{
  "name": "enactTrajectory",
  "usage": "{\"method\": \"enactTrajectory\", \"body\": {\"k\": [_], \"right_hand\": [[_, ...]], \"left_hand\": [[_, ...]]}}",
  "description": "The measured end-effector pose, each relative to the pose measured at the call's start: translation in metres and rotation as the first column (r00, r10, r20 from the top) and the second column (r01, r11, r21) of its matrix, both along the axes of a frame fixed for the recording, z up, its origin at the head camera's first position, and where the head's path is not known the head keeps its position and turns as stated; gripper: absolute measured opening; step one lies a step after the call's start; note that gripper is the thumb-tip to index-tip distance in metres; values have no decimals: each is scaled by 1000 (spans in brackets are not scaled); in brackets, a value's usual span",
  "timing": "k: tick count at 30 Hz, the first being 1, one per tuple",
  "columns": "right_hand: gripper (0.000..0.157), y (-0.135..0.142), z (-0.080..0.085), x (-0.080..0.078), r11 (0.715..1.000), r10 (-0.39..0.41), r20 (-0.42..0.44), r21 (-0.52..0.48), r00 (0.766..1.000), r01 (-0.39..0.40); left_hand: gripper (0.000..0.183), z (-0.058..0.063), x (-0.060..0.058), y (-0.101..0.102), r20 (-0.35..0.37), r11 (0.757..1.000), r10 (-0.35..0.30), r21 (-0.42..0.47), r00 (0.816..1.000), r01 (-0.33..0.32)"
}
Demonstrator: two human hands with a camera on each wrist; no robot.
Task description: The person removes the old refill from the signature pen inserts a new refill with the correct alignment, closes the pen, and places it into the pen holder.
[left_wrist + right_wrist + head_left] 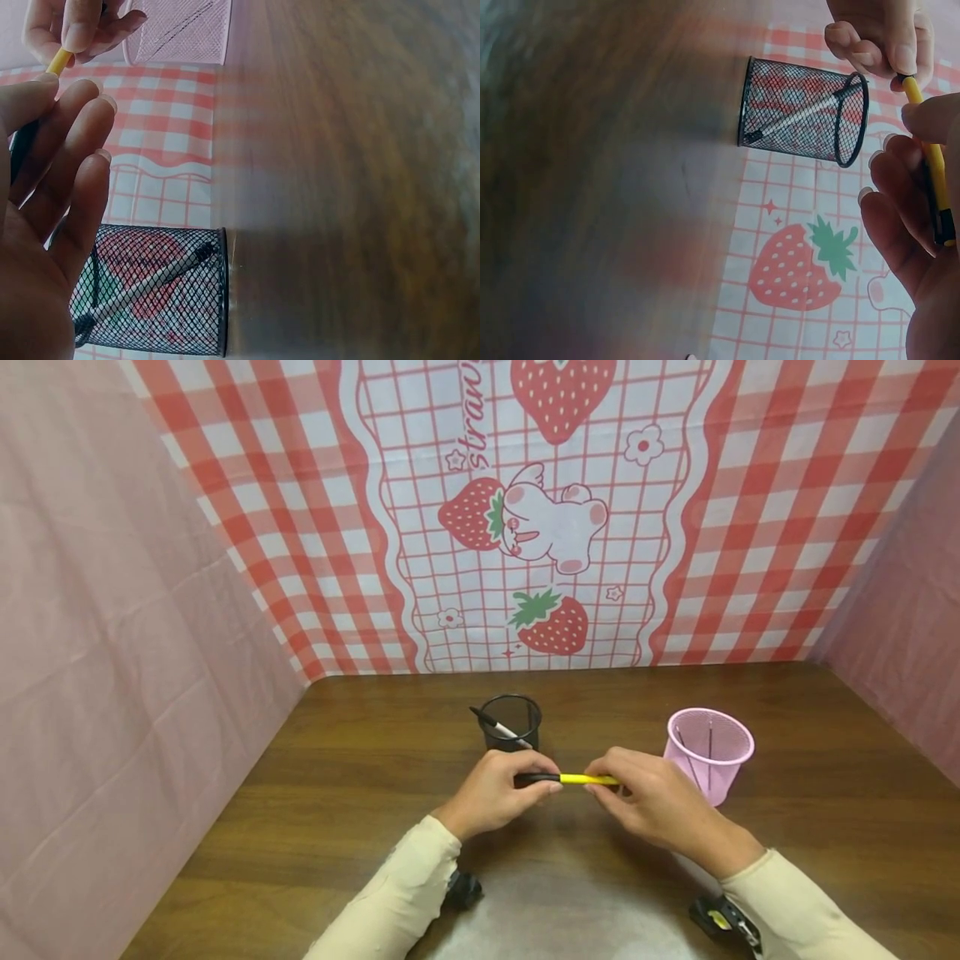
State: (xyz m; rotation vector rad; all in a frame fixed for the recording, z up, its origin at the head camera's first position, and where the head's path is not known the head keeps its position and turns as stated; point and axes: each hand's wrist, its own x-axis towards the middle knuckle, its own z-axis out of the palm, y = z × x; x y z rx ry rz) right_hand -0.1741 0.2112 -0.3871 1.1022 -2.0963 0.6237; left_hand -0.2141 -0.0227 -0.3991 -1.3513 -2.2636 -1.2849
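Note:
Both hands hold a yellow and black pen [573, 778] level between them, above the table. My left hand [501, 787] pinches its black end between thumb and fingers. The yellow part is gripped by my right hand [651, 797], and a black piece [943, 225] shows at the end inside that palm. Just behind the left hand stands a black mesh pen holder [491, 742] with a white and black pen [504, 728] leaning in it. A pink mesh pen holder [723, 777] stands behind the right hand, with thin dark lines showing at its wall.
The brown wooden table [337, 827] meets a red checked cloth [300, 527] with strawberry prints at the back. Plain pink cloths [135, 652] hang at both sides. Dark wrist devices [465, 890] sit under the cream sleeves [397, 893].

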Motion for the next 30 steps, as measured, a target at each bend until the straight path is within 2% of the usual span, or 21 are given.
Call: {"method": "enactTrajectory", "body": {"k": [9, 14, 19, 30], "right_hand": [[22, -1, 0, 0, 1000, -8, -15, -11, 1000, 8], [21, -1, -1, 0, 1000, -15, -19, -17, 1000, 15], [24, 0, -2, 0, 1000, -13, -14, -17, 1000, 13], [21, 2, -4, 1, 1000, -28, 55, -4, 998, 29]], "left_hand": [[16, -1, 1, 0, 19, 1000, -13, -6, 1000, 13], [14, 1, 1, 1, 4, 1000, -23, -20, 1000, 24], [13, -1, 1, 2, 5, 999, -37, 1, 999, 37], [12, -2, 0, 2, -35, 999, -44, 5, 998, 44]]}}
